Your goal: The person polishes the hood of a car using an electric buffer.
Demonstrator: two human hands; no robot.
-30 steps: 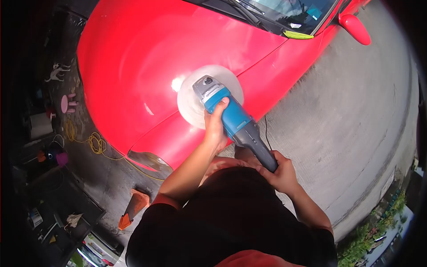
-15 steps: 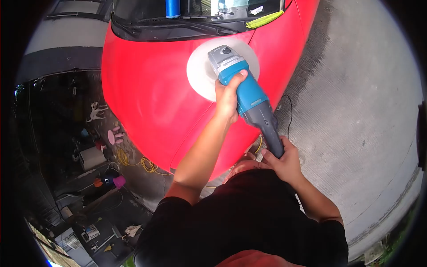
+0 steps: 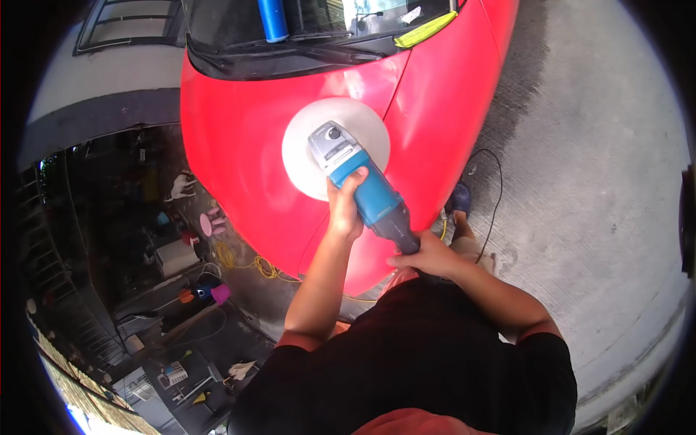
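A teal and grey car polisher (image 3: 378, 197) with a wide white pad (image 3: 299, 148) lies over the red car hood (image 3: 239, 138), the pad against the paint. My left hand (image 3: 346, 203) wraps round the teal body just behind the grey head, thumb on top. At the rear, my right hand (image 3: 429, 255) grips the dark handle, close to my waist. The pad's edge looks blurred.
A blue cylinder (image 3: 273, 20) and a yellow-green cloth (image 3: 426, 30) rest by the windshield. A black cord (image 3: 500, 174) loops over the concrete at right. At left are a pink stool (image 3: 212, 222), a yellow cable (image 3: 267, 267) and a dog (image 3: 181, 186).
Both hands have moved the polisher left and nearer to me across the hood. The camera view has shifted, and my foot and leg now show at the right of the car.
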